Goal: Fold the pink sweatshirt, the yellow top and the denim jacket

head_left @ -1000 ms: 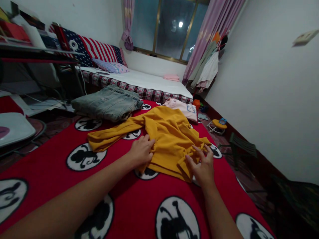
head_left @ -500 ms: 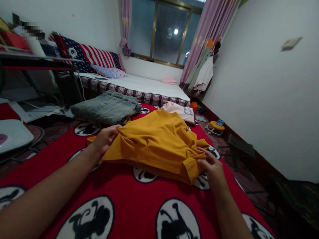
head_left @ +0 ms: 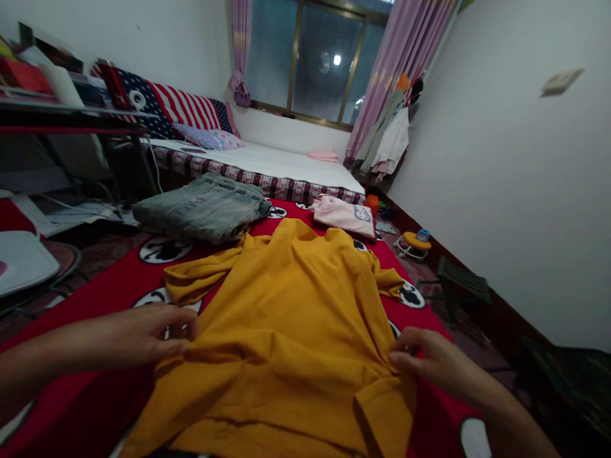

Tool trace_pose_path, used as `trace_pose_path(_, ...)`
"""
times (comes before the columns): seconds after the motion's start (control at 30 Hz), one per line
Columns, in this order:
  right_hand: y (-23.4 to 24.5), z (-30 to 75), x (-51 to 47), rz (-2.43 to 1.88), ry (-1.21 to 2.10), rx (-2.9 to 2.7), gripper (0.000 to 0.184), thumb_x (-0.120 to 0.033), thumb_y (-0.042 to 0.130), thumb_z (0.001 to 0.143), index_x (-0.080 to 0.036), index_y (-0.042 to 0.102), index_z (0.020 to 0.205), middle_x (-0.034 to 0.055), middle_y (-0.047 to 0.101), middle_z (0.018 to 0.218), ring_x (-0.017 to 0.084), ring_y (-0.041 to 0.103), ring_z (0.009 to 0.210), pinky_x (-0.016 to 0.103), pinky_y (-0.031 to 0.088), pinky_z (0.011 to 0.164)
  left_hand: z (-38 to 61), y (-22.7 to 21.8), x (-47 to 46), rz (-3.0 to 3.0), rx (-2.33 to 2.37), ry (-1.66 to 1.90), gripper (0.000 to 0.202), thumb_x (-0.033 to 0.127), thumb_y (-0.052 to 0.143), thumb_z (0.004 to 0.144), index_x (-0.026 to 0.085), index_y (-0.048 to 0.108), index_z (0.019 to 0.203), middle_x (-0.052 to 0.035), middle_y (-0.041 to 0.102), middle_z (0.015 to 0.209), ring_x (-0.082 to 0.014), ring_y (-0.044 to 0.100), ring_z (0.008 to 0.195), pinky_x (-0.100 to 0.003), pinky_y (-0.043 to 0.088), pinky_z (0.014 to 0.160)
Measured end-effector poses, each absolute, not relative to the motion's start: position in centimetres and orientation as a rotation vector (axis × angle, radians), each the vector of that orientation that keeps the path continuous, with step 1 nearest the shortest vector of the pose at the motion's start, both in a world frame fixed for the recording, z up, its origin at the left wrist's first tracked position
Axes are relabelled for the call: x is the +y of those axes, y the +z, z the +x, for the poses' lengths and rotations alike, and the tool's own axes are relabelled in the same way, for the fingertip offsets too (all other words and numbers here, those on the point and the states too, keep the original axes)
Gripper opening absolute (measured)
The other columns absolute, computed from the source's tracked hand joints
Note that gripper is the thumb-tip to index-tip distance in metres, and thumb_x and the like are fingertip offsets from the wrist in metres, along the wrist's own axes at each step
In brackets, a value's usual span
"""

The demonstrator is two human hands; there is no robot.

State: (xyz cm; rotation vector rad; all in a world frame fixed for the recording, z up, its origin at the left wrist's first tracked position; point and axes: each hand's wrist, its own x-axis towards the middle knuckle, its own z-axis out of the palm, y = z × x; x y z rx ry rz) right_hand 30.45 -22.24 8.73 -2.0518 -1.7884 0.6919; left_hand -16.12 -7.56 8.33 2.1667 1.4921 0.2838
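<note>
A mustard-yellow shirt (head_left: 296,318) lies spread over the red blanket, its collar end away from me and its hem towards me. Its left sleeve (head_left: 200,273) sticks out sideways; the right sleeve is bunched. My left hand (head_left: 162,331) pinches the shirt's left side edge between thumb and fingers. On the opposite edge, my right hand (head_left: 424,356) grips the cloth with closed fingertips. Wrinkles run across the lower part between both hands. Beyond the shirt lie folded denim clothing (head_left: 205,207) on the left and a folded pink garment (head_left: 344,215) on the right.
The red blanket (head_left: 109,286) with black-and-white round prints covers the surface under the clothes. A white-topped bed (head_left: 286,162) stands behind. At left are a cluttered desk (head_left: 71,117) and a white chair (head_left: 23,261); at right, a small yellow stool (head_left: 416,240) and a dark folding stool (head_left: 463,280).
The shirt has gone from bunched up to laid out lengthwise, its hem pulled towards me. Both hands have come nearer, and my left hand has shifted left and down.
</note>
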Motion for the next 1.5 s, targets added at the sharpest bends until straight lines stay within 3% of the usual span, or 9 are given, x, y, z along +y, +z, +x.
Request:
trace_pose_path(0.13, 9.1, 29.8, -16.4, -2.06, 0.269, -1.595, 0.038, -0.048, 0.061, 0.076, -0.021, 0.072, 0.1, 0.0087, 0.073, 0.093, 0.025, 0.067, 0.081, 0.033, 0.051, 0.073, -13.2, 9.7, -4.8, 2.448, 1.484, 0.11, 0.024, 0.047, 0.057, 0.069, 0.031, 0.072, 0.079, -0.0021, 0.071, 0.085, -0.0276, 0.065, 0.081, -0.034, 0.049, 0.069)
trace_pose_path(0.33, 5.3, 31.5, -7.6, -2.117, -0.032, -1.178, 0.076, -0.046, 0.052, 0.083, -0.007, 0.033, 0.145, 0.0242, 0.059, 0.124, 0.033, 0.061, 0.109, 0.044, 0.046, 0.091, -7.2, 7.4, 2.2, 2.565, 1.596, 0.53, 0.044, 0.02, 0.039, 0.083, 0.019, 0.064, 0.119, -0.0098, 0.058, 0.128, -0.0229, 0.058, 0.114, -0.031, 0.044, 0.097)
trace_pose_path(0.5, 2.4, 34.0, -5.7, -2.016, 0.104, -1.134, 0.073, -0.034, 0.052, 0.079, -0.01, 0.032, 0.145, 0.0156, 0.067, 0.11, 0.027, 0.065, 0.096, 0.038, 0.049, 0.081, -5.4, 4.2, 4.7, 2.354, 1.901, 0.445, 0.052, 0.043, 0.044, 0.089, 0.02, 0.051, 0.136, -0.0154, 0.059, 0.126, -0.0316, 0.06, 0.11, -0.039, 0.049, 0.087)
trace_pose_path(0.6, 3.1, 33.9, -6.0, -2.068, 0.088, -1.462, 0.056, -0.037, 0.06, 0.073, -0.017, 0.057, 0.125, 0.0081, 0.07, 0.098, 0.024, 0.065, 0.089, 0.032, 0.048, 0.075, -4.8, 3.3, 4.2, 2.388, 1.957, 0.53, 0.056, 0.055, 0.047, 0.086, 0.022, 0.055, 0.131, -0.0149, 0.061, 0.12, -0.0331, 0.061, 0.106, -0.038, 0.05, 0.079)
trace_pose_path(0.7, 5.1, 33.9, -7.0, -2.186, -0.092, -1.504, 0.034, -0.045, 0.061, 0.074, -0.021, 0.069, 0.097, 0.0046, 0.071, 0.082, 0.022, 0.065, 0.078, 0.028, 0.044, 0.067, -5.0, 3.0, 3.9, 2.323, 1.938, 0.77, 0.042, 0.049, 0.047, 0.088, 0.022, 0.064, 0.115, -0.011, 0.066, 0.11, -0.0292, 0.063, 0.1, -0.035, 0.049, 0.078)
trace_pose_path(0.93, 7.4, 36.0, -10.0, -2.475, -0.267, -1.591, 0.036, -0.024, 0.063, 0.068, -0.025, 0.071, 0.104, 0.008, 0.07, 0.098, 0.026, 0.066, 0.088, 0.03, 0.044, 0.067, -5.7, 3.0, 4.0, 2.049, 2.014, 1.292, 0.034, 0.038, 0.046, 0.089, 0.017, 0.062, 0.111, -0.0114, 0.066, 0.108, -0.0264, 0.061, 0.099, -0.034, 0.047, 0.086)
trace_pose_path(1.13, 9.6, 32.8, -7.6, -2.376, -0.358, -1.585, 0.043, -0.02, 0.056, 0.076, -0.023, 0.065, 0.117, 0.0134, 0.061, 0.123, 0.03, 0.064, 0.102, 0.037, 0.047, 0.082, -4.1, 3.9, 2.5, 2.498, 1.851, 1.17, 0.026, 0.022, 0.048, 0.085, 0.023, 0.069, 0.1, -0.0073, 0.053, 0.132, -0.0278, 0.051, 0.118, -0.038, 0.041, 0.1)
trace_pose_path(1.37, 5.8, 31.9, -2.4, -2.288, 0.052, -1.367, 0.089, -0.042, 0.077, 0.066, -0.011, 0.037, 0.139, 0.0167, 0.067, 0.108, 0.03, 0.065, 0.096, 0.037, 0.05, 0.078, -1.5, 5.8, 7.0, 2.302, 1.869, 0.662, 0.067, 0.043, 0.053, 0.085, 0.013, 0.039, 0.143, -0.0193, 0.058, 0.13, -0.0314, 0.058, 0.115, -0.035, 0.046, 0.092)
trace_pose_path(1.5, 4.8, 31.1, -1.6, -2.386, 0.06, -1.488, 0.061, -0.041, 0.073, 0.069, -0.014, 0.056, 0.121, 0.0173, 0.067, 0.11, 0.031, 0.064, 0.099, 0.036, 0.049, 0.077, -0.7, 6.2, 8.8, 2.283, 1.847, 0.39, 0.073, 0.049, 0.068, 0.069, 0.011, 0.053, 0.129, -0.0201, 0.064, 0.121, -0.0338, 0.062, 0.109, -0.033, 0.048, 0.082)
